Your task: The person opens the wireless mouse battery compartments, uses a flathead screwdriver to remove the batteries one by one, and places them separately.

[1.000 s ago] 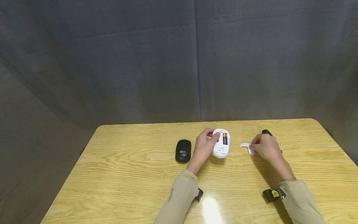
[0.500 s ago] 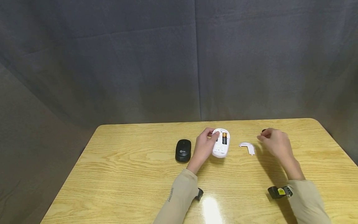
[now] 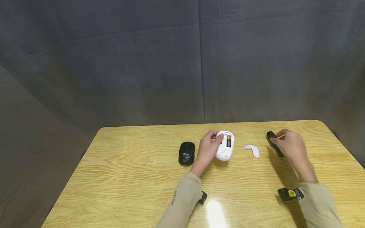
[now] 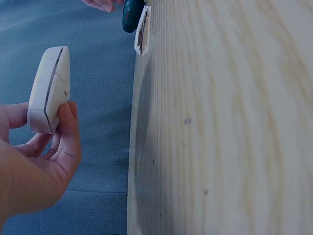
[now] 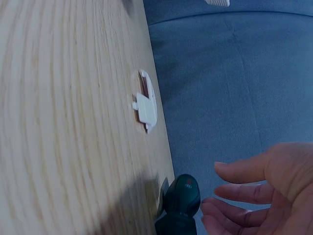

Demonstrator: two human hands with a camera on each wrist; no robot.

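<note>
My left hand (image 3: 207, 148) grips a white computer mouse (image 3: 224, 154) raised over the table, thumb across its underside, which faces me. The battery bay is uncovered, with a black-and-copper battery (image 3: 229, 141) lying in it. To the right, the white battery cover (image 3: 252, 149) rests loose on the tabletop. Farther right lies a screwdriver (image 3: 272, 141) with a dark green handle and a long thin shaft, partly hidden behind my right arm. My right hand (image 3: 292, 148) is beside that handle; in the right wrist view its fingers (image 5: 244, 193) are spread loosely and hold nothing.
A black computer mouse (image 3: 186, 153) stands upright on the wooden table (image 3: 128, 177), left of my left hand. The table's far edge runs close behind these things, with a grey curtain (image 3: 142, 79) beyond it.
My right hand has let go of the battery cover, leaving it on the table, and has moved right to the screwdriver handle. The left hand and white mouse have hardly moved.
</note>
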